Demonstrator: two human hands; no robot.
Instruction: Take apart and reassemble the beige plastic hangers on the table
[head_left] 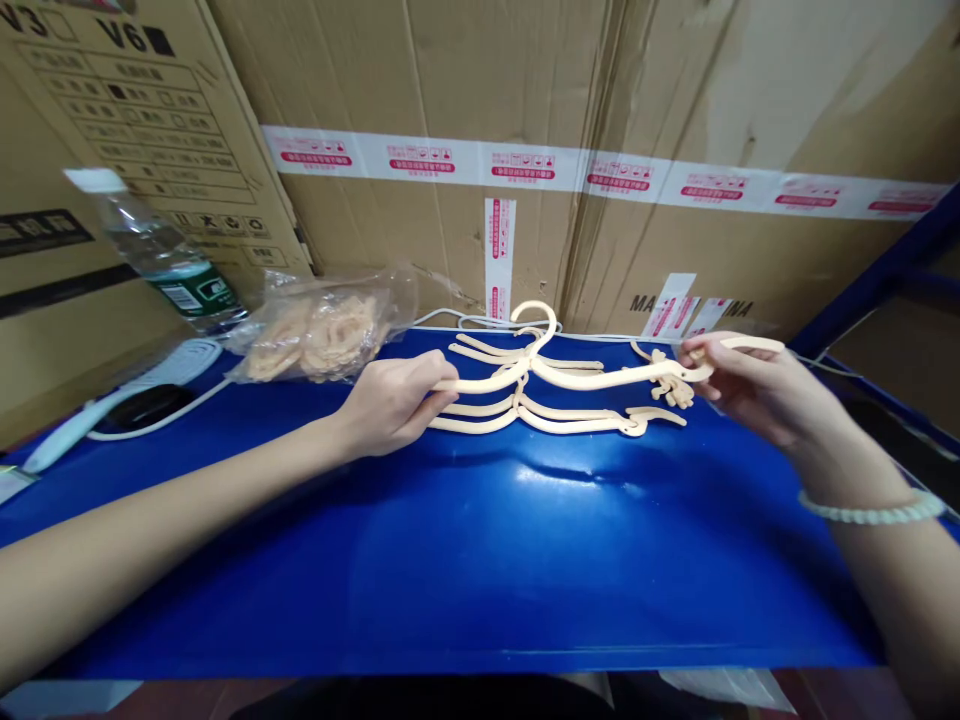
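Observation:
A cream plastic hanger with its hook upward is held between my two hands. My left hand is closed on the end of its left arm. At its right end, my right hand pinches the joint where a curved cream piece sticks out to the right. Behind and below lie several similar hanger parts on the blue table. Close to my right hand is a small heap of cream pieces, partly behind the held hanger.
A clear bag of cream parts lies at the back left, beside a tilted water bottle. Further left are a white brush-like object and a dark round object. Cardboard boxes and a white cable stand behind.

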